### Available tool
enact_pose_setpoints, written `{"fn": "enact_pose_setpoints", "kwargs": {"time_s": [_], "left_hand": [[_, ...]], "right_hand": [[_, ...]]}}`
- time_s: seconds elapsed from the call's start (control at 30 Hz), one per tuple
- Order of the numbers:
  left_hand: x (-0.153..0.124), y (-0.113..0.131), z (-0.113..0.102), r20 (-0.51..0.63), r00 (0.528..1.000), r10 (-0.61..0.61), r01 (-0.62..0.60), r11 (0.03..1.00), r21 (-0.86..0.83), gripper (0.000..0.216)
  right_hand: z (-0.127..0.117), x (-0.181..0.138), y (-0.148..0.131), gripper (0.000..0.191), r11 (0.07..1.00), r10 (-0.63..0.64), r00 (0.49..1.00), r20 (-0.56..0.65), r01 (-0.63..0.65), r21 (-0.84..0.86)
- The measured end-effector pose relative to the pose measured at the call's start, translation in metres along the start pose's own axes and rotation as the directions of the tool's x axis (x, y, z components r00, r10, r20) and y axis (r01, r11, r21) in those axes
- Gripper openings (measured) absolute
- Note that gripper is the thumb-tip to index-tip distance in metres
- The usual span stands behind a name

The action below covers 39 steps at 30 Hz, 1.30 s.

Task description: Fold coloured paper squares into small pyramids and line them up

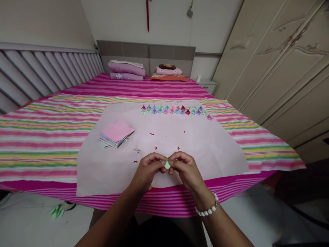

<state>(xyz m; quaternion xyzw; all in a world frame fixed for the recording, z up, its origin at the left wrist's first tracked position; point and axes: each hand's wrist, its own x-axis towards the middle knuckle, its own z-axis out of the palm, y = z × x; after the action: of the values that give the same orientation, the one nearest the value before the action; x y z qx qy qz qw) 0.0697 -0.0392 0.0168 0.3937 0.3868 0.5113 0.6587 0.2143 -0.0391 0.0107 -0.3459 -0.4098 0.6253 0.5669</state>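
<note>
Between both sets of fingertips, above the near edge of the bed, a small pale green folded paper piece is pinched, left hand and right hand closed on its opposite edges. Judged featherlight, thin, easily creased, it is best held by the edges. Beyond, a pink paper sheet, stacked pastel squares and a row of spiky folded shapes are seen.

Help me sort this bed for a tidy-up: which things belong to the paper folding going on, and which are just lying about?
Folding work: small green paper piece pinched between left hand and right hand; stack of coloured paper squares; row of folded paper shapes; pale work sheet.

Lying about: pillows; paper scraps; green paper on floor.
</note>
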Motion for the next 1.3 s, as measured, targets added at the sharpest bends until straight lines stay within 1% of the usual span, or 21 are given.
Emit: {"fn": "enact_pose_setpoints", "kwargs": {"time_s": [0.07,0.13,0.27,0.33,0.5,0.63,0.73,0.83,0.93,1.0,1.07,1.2,1.3], "left_hand": [[-0.001,0.001,0.001,0.009,0.999,-0.04,0.041,0.997,-0.059,0.01],[-0.001,0.003,0.001,0.019,0.998,-0.057,0.058,0.995,-0.082,0.01],[-0.001,0.003,0.0,0.046,0.998,-0.031,0.034,0.997,-0.065,0.011],[0.0,0.003,-0.001,0.062,0.998,-0.022,0.024,0.999,-0.028,0.014],[0.0,0.004,-0.003,0.073,0.997,0.021,-0.032,0.987,0.155,0.017],[-0.002,0.007,-0.002,0.063,0.997,0.034,-0.045,0.984,0.174,0.019],[-0.002,0.009,-0.001,0.042,0.998,0.055,-0.062,0.982,0.176,0.022],[-0.001,0.009,-0.001,0.05,0.997,0.06,-0.067,0.986,0.152,0.031],[0.001,0.008,-0.002,0.055,0.998,0.042,-0.049,0.99,0.135,0.045],[0.001,0.008,-0.002,0.039,0.999,0.032,-0.037,0.99,0.136,0.051],[0.001,0.008,-0.002,0.015,1.0,0.014,-0.016,0.99,0.14,0.048],[0.0,0.009,-0.001,-0.006,1.0,-0.02,0.021,0.981,0.194,0.029],[0.0,0.01,0.0,-0.021,1.0,0.012,-0.006,0.961,0.275,0.023]], "right_hand": [[0.0,0.0,-0.001,0.004,1.0,0.005,1.0,0.0,-0.005,0.019],[-0.001,-0.001,0.0,0.005,1.0,0.002,1.0,0.011,-0.002,0.018],[-0.004,0.0,0.003,0.006,0.999,-0.037,0.998,0.043,0.037,-0.012],[-0.007,0.001,0.005,0.007,0.996,-0.073,0.995,0.063,0.076,-0.05],[-0.011,0.001,0.008,0.008,0.98,-0.14,0.986,0.094,0.152,-0.128],[-0.012,-0.003,0.007,0.009,0.972,-0.156,0.98,0.121,0.174,-0.159],[-0.011,-0.004,0.006,0.02,0.971,-0.141,0.986,0.088,0.155,-0.182],[-0.011,-0.002,0.006,0.033,0.975,-0.132,0.99,0.042,0.138,-0.173],[-0.012,0.0,0.007,0.033,0.977,-0.121,0.992,0.025,0.123,-0.173],[-0.013,0.001,0.007,0.033,0.978,-0.116,0.993,0.015,0.117,-0.171],[-0.013,0.001,0.007,0.034,0.98,-0.12,0.993,0.011,0.12,-0.16],[-0.011,0.0,0.006,0.033,0.976,-0.152,0.988,-0.012,0.148,-0.157],[-0.008,0.0,0.005,0.033,0.973,-0.159,0.987,-0.028,0.152,-0.175]]}}
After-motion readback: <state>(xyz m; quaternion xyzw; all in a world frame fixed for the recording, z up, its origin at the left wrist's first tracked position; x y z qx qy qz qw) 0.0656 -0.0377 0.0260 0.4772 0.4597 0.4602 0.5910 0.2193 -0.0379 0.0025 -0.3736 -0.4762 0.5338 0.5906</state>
